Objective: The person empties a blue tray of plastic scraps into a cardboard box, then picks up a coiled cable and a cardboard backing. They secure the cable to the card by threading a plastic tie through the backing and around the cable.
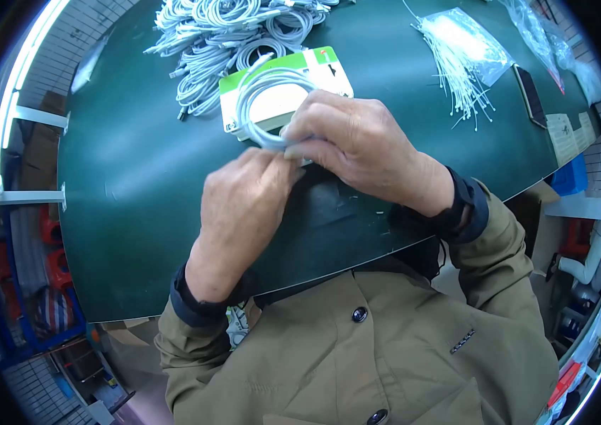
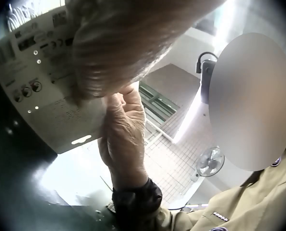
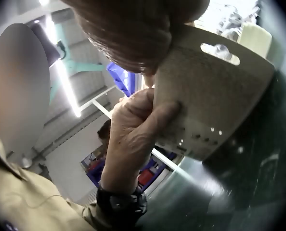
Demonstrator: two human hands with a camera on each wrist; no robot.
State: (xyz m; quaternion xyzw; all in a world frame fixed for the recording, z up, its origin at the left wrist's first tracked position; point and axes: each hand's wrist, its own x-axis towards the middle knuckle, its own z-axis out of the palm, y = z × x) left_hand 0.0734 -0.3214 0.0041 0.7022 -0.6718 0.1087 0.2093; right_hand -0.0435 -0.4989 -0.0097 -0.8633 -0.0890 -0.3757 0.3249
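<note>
A coiled pale grey cable (image 1: 245, 106) lies over a green and white card (image 1: 330, 71) in the head view. At the coil's lower edge, the left hand (image 1: 244, 202) and right hand (image 1: 368, 145) meet, each pinching with thumb and fingers; the exact spot is hidden by the fingers. In the left wrist view the card's printed back (image 2: 47, 96) shows beside the near left hand (image 2: 119, 48) and the right hand (image 2: 124, 139). From the right wrist, the card (image 3: 210, 86) stands beside the right hand (image 3: 128, 29), with the left thumb against it (image 3: 128, 139).
A heap of coiled grey cables (image 1: 205, 78) lies at the table's back. White cable ties (image 1: 460, 81) spill from a clear bag (image 1: 474, 42) on the right. Beyond them are a phone (image 1: 529, 95) and a paper sheet (image 1: 563, 142) near the edge of the green table (image 1: 123, 234).
</note>
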